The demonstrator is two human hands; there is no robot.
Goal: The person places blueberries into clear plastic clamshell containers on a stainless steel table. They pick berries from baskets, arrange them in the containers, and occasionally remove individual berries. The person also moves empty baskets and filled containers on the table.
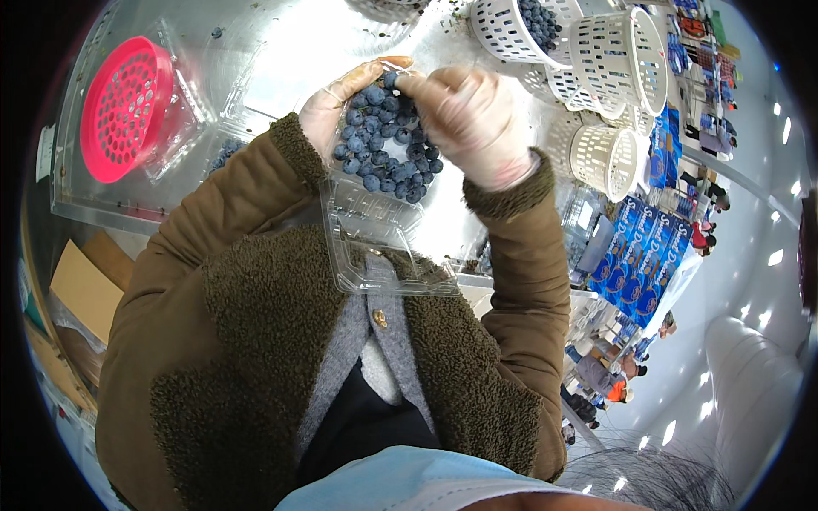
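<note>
An open clear plastic clamshell (370, 268) lies before me, its empty lid half hanging towards my body. Blueberries (383, 147) fill much of its far half, with a bare patch near the middle. My left hand (342, 89), in a thin glove, holds that half by its left side and far corner. Over the far right corner is my gloved right hand (466, 115), its fingertips at a blueberry (390, 80) by the rim. Whether the right fingers grip this berry cannot be made out.
A pink perforated basket (124, 108) rests on clear plastic packs at left. White slotted baskets (620, 61), one holding blueberries, stand at far right. Blue printed cartons (645, 255) are stacked beyond my right arm. Stray berries and debris dot the metal table (249, 76). People work in the distance.
</note>
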